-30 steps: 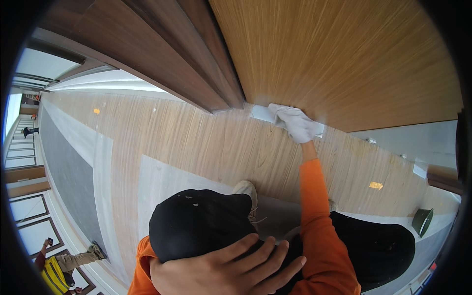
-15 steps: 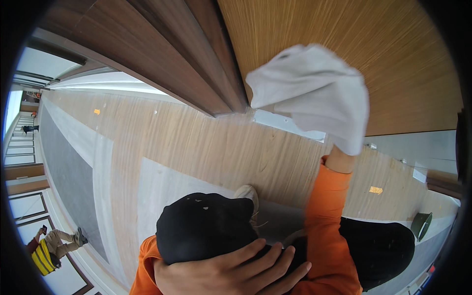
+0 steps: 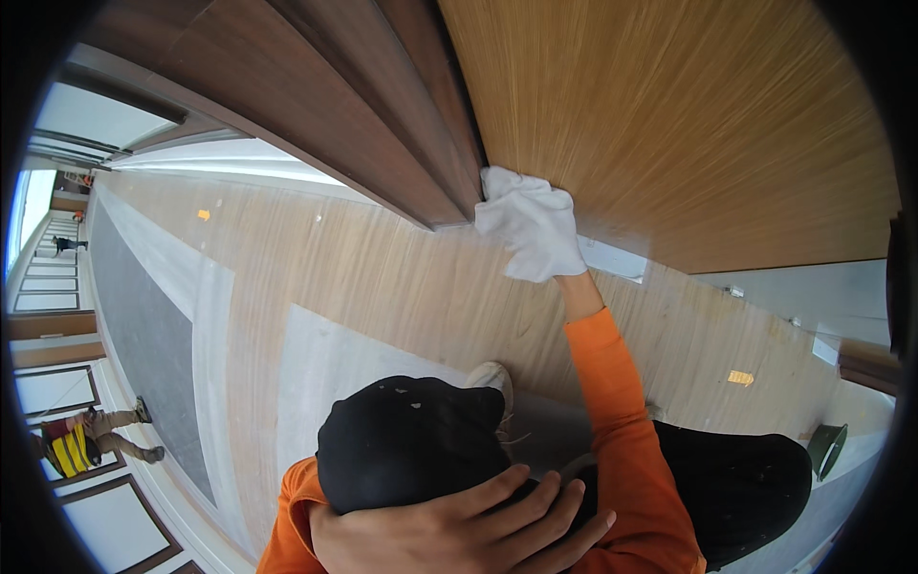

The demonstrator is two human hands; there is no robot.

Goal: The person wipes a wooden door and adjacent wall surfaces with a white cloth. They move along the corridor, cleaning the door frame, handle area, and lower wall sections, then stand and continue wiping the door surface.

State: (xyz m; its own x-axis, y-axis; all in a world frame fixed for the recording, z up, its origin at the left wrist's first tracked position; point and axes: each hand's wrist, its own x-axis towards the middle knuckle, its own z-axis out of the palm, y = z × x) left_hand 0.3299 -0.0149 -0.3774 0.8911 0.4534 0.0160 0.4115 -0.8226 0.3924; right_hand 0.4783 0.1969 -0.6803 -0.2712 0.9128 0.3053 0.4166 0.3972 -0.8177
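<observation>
A white cloth (image 3: 532, 222) covers most of my right hand (image 3: 576, 287), which presses it against the bottom corner of the wood-grain door panel (image 3: 688, 124), next to the dark brown door frame (image 3: 382, 115). The cloth hides the fingers of that hand; only its wrist end shows below the folds. My left hand (image 3: 459, 526) lies on my black-trousered knee (image 3: 411, 440), its fingers spread and holding nothing. Both my arms are in orange sleeves.
A white strip (image 3: 612, 258) lies along the panel's foot. Orange markers (image 3: 740, 379) are on the wood-look floor (image 3: 402, 287). A dark green round object (image 3: 826, 450) stands at the right. Far left, a person in a yellow vest (image 3: 72, 450) walks by.
My right hand has brought the cloth left and down, from in front of the panel to its bottom corner by the frame. My left hand stays on the knee. The person far left has moved slightly.
</observation>
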